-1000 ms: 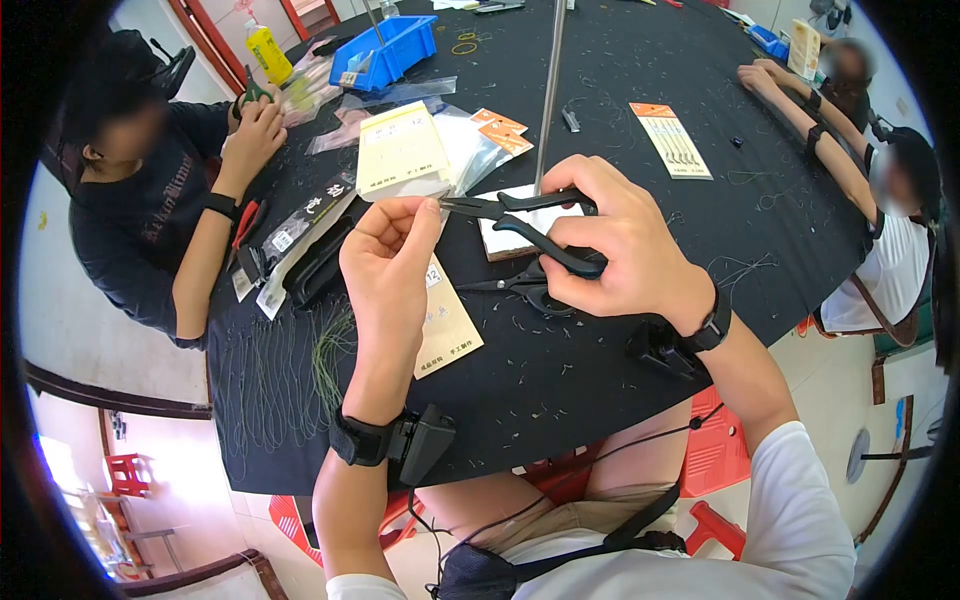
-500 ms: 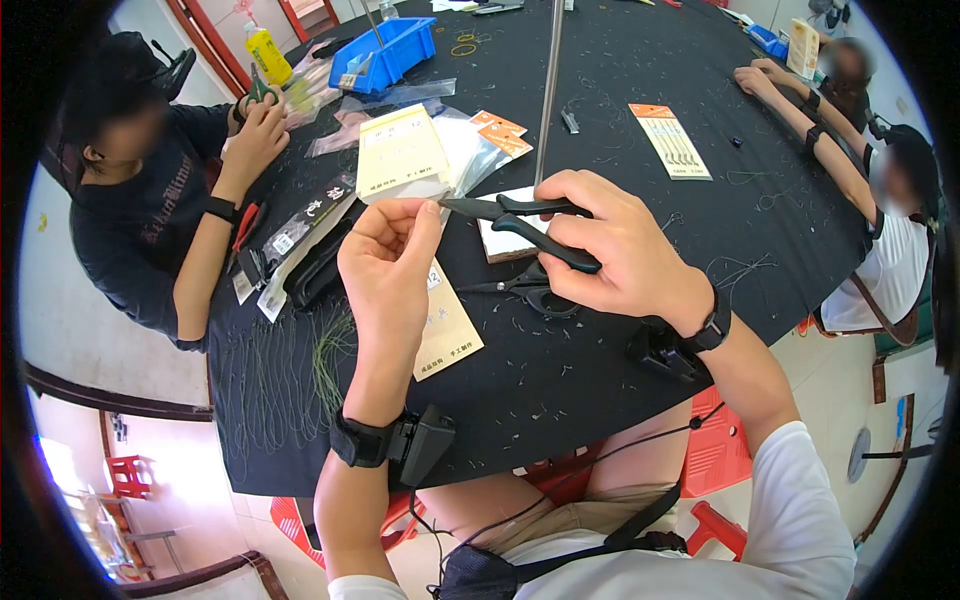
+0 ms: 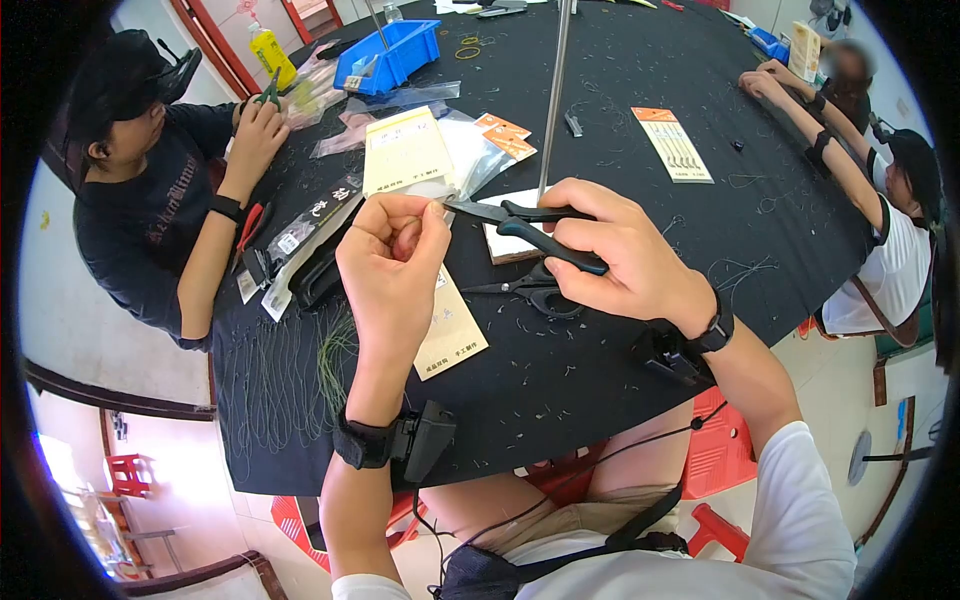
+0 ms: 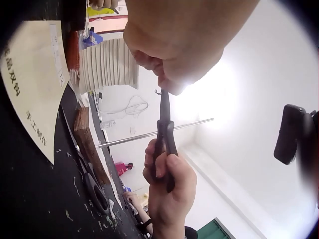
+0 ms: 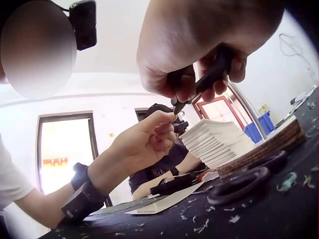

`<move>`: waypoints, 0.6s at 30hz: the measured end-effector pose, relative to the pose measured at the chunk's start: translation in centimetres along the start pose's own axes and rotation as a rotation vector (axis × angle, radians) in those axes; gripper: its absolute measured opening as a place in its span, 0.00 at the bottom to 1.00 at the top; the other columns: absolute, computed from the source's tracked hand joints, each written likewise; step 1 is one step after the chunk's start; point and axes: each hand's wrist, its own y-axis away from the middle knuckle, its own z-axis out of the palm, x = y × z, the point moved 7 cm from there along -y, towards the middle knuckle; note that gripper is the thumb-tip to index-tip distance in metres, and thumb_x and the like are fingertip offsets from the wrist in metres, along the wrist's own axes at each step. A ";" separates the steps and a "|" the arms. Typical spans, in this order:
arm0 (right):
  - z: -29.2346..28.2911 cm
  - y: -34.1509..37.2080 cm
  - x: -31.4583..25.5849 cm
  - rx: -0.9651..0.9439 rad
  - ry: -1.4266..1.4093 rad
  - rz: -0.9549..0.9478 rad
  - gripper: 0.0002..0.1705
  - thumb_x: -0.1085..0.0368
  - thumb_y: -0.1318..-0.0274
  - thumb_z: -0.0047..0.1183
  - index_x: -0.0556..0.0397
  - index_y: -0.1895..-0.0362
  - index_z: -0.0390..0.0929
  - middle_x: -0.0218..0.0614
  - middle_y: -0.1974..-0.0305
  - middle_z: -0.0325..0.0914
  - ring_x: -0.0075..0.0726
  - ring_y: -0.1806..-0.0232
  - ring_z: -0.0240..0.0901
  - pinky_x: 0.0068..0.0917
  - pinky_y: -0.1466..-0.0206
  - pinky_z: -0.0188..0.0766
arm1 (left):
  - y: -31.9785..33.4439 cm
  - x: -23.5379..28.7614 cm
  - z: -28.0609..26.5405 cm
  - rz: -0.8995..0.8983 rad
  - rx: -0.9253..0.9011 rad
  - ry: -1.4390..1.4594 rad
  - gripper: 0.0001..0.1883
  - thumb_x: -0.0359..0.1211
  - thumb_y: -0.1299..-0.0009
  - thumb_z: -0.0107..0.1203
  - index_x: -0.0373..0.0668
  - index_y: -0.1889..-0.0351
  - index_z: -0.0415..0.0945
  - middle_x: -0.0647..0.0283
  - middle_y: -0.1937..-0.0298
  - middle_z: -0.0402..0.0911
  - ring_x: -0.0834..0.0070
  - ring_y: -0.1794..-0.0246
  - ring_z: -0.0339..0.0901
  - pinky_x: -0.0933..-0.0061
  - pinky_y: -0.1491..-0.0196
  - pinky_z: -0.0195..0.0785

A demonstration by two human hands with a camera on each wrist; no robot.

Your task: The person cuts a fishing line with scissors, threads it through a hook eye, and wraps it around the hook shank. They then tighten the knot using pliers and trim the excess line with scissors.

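My right hand [image 3: 635, 250] grips a pair of pliers [image 3: 550, 244] with dark handles, fingers wrapped around them. The pliers' narrow tip points left and meets the fingertips of my left hand [image 3: 395, 270], where thumb and forefinger pinch together. In the left wrist view a tiny fish hook [image 4: 158, 92] shows at the pliers' tip, right by those fingertips; most of it is hidden. Black scissors [image 3: 540, 293] lie on the table under the right hand. A cream printed card [image 3: 455, 340] lies beneath the left wrist.
A stack of cream cards [image 3: 405, 160] and a white-topped block [image 3: 510, 243] stand just beyond the hands, near an upright metal rod [image 3: 555, 100]. Green line [image 3: 330, 365] spreads at the left. A blue bin [image 3: 390, 58] and a hook packet [image 3: 672, 145] lie farther off. Other people sit around.
The pliers' handles have come slightly closer together in my right hand. Both hands stay nearly in place, and the head view has shifted a little.
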 end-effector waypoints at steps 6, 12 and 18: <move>0.0 0.1 0.2 -0.007 -0.008 -0.012 0.09 0.70 0.59 0.54 0.62 0.78 0.68 0.46 0.61 0.67 0.42 0.69 0.64 0.29 0.69 0.62 | 0.0 -0.2 -0.1 -0.005 -0.006 0.001 0.03 0.22 0.38 0.54 0.35 0.72 0.71 0.79 0.82 0.58 0.94 0.81 0.50 0.89 0.78 0.44; -1.6 0.0 -1.0 0.075 -0.046 -0.057 0.10 0.66 0.56 0.55 0.60 0.76 0.69 0.43 0.65 0.67 0.44 0.70 0.65 0.31 0.68 0.63 | -0.8 -1.1 -2.6 -0.039 0.101 -0.203 0.03 0.24 0.37 0.54 0.35 0.72 0.72 0.79 0.82 0.59 0.94 0.82 0.50 0.89 0.79 0.44; -4.0 -0.1 -0.8 0.151 -0.072 -0.010 0.10 0.69 0.58 0.55 0.62 0.73 0.70 0.42 0.66 0.65 0.40 0.70 0.63 0.28 0.67 0.61 | -0.3 -0.1 -1.4 0.001 0.036 0.008 0.03 0.28 0.34 0.53 0.38 0.69 0.74 0.75 0.76 0.73 0.95 0.78 0.60 0.91 0.75 0.49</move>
